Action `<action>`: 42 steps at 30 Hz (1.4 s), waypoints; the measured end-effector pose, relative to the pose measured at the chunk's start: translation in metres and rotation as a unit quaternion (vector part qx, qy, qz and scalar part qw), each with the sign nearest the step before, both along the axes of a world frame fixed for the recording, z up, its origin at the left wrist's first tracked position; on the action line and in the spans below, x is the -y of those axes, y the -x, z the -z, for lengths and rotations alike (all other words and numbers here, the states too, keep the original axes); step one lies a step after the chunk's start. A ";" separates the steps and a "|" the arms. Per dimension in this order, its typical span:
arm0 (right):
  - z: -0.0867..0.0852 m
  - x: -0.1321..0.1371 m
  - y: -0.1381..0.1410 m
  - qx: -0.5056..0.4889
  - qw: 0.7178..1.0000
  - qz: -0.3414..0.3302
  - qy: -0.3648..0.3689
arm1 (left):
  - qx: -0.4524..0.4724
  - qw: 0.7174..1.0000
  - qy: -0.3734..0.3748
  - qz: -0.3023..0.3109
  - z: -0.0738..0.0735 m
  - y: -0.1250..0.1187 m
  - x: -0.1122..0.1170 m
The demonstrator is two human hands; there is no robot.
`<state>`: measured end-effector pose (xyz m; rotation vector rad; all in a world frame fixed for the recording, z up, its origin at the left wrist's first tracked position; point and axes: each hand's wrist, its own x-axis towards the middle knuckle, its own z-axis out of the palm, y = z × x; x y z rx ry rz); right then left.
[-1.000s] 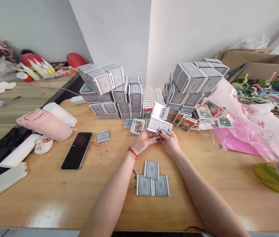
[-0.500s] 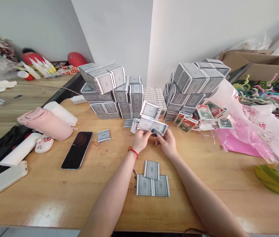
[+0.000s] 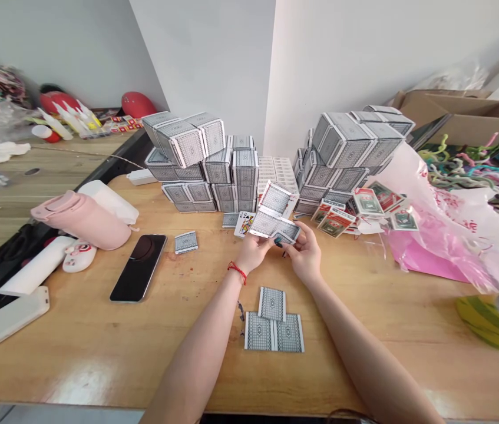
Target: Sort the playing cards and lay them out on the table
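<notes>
We see a pale, glossy wooden table (image 3: 205, 353) spread with things. Near its front lie three cards (image 3: 271, 318), backs up: two side by side, the third overlapping their far edges. To the left we find a small pile of cards (image 3: 186, 242), a black phone (image 3: 138, 268), a white mouse (image 3: 78, 256) and a pink bottle (image 3: 83, 221). At the back we have a left stack (image 3: 202, 168) and a right stack (image 3: 346, 159) of patterned blocks, with white boxes (image 3: 278, 168) between them. Small card packs (image 3: 336, 222) sit beside the right stack, near a pink sheet (image 3: 435, 253). A roll of yellow tape (image 3: 479, 321) rests at our right.
</notes>
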<state>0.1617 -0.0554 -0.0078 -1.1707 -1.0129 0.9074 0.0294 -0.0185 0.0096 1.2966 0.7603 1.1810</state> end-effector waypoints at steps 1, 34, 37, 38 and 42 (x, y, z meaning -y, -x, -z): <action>0.000 0.000 0.000 -0.001 1.000 0.001 0.003 | -0.005 1.000 -0.002 0.000 0.000 0.000 0.000; -0.004 0.003 0.004 -0.087 0.996 0.000 -0.027 | -0.054 0.998 0.013 -0.005 0.014 -0.013 0.009; -0.004 0.002 0.004 -0.083 0.996 -0.012 -0.029 | -0.066 0.998 0.004 -0.024 0.014 -0.014 0.009; -0.004 0.002 0.003 -0.079 0.996 -0.012 -0.028 | -0.068 0.997 0.001 -0.028 0.014 -0.014 0.009; -0.005 0.002 0.003 -0.068 0.997 -0.011 -0.018 | -0.070 0.997 -0.006 -0.040 0.011 -0.013 0.009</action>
